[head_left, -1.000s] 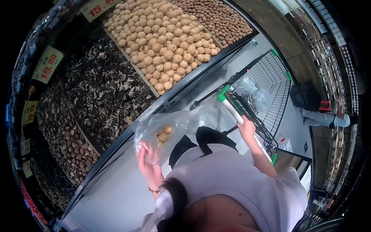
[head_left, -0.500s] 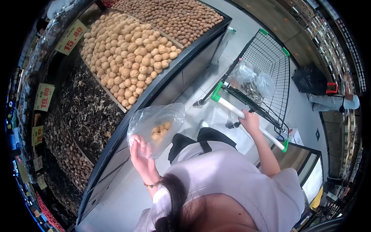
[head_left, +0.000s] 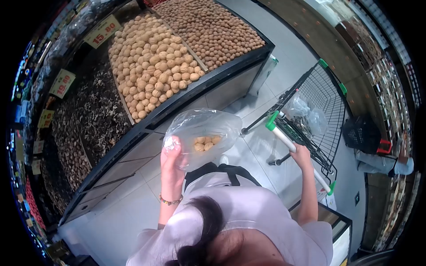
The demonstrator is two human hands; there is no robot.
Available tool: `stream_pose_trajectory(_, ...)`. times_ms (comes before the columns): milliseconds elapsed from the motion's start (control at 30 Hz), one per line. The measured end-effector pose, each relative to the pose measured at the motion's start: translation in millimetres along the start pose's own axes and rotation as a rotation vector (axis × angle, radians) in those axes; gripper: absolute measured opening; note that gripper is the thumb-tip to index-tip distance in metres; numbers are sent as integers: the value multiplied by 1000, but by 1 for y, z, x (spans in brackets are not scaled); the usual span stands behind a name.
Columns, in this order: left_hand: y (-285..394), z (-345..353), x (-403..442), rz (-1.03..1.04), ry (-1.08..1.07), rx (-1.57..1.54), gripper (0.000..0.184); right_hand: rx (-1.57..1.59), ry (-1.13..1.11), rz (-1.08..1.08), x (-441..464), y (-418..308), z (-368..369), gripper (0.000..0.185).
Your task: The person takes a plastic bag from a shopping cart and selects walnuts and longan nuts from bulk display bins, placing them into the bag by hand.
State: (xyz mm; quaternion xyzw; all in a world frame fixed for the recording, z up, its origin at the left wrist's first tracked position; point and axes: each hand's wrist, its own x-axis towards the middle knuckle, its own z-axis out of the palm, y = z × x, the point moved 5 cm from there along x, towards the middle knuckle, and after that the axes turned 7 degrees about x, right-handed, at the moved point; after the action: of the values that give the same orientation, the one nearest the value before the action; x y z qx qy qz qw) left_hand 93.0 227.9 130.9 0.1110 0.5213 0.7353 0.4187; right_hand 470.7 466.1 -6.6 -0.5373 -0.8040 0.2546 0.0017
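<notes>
My left hand [head_left: 172,155] grips the gathered side of a clear plastic bag [head_left: 186,126] in front of my body. Several walnuts [head_left: 206,142] lie inside the bag, seen through the film. My right hand [head_left: 301,156] is wrapped round the white handle [head_left: 284,138] of a shopping cart [head_left: 333,111] with green corner pieces. Filled plastic bags [head_left: 306,113] sit in the cart's wire basket; their contents are hard to make out. The heap of loose walnuts [head_left: 153,66] on the stand lies ahead, apart from both hands.
A dark-edged display stand [head_left: 222,77] runs along my left, with smaller round brown nuts [head_left: 213,26] and dark dried goods [head_left: 95,106] in other sections. Price signs [head_left: 102,32] stand along it. A black basket [head_left: 361,134] is on the floor beyond the cart, near another person's legs [head_left: 375,164].
The bag of walnuts and my left hand have shifted right and away from the stand. Cart and right hand also sit further right in view. Both grips stay the same.
</notes>
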Motion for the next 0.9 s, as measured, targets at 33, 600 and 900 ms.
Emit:
stream_pose_trajectory(33,1,6,-1,-8,4,17,18,6,-16,3,2,5,-1,21)
stream_pose_trajectory(600,29,26,64,-32,-59,-5,13,1,-3,-67,52,-102,-56,21)
stream_pose_trajectory(900,45,-8,87,-37,27,-24,19,481,-140,-701,200,-367,-15,44)
